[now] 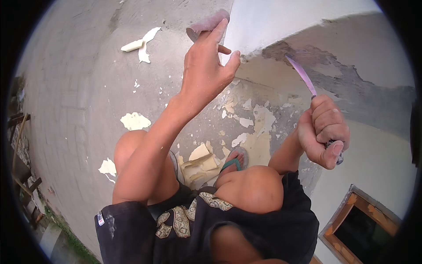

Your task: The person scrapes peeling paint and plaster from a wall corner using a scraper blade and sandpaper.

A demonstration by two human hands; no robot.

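Observation:
My left hand [206, 68] reaches forward over the floor, by the wall's corner. Its index finger lies along a curled pinkish-grey sheet [210, 22], and the other fingers are partly hidden behind the hand; the sheet's material is unclear. My right hand [326, 132] is wrapped around the dark handle of a knife [302, 75]. The thin blade slants up and left, its tip by a rough, dark stripped patch [325, 66] on the wall. Whether the tip touches the wall I cannot tell.
Cream paint flakes [263, 119] litter the grey concrete floor [83, 88]. Larger peeled pieces [202, 165] lie between my sandalled feet, and a curled strip [134, 45] lies farther off. A wood-framed opening [334, 220] is at lower right. Wooden pieces [26, 185] stand at the left edge.

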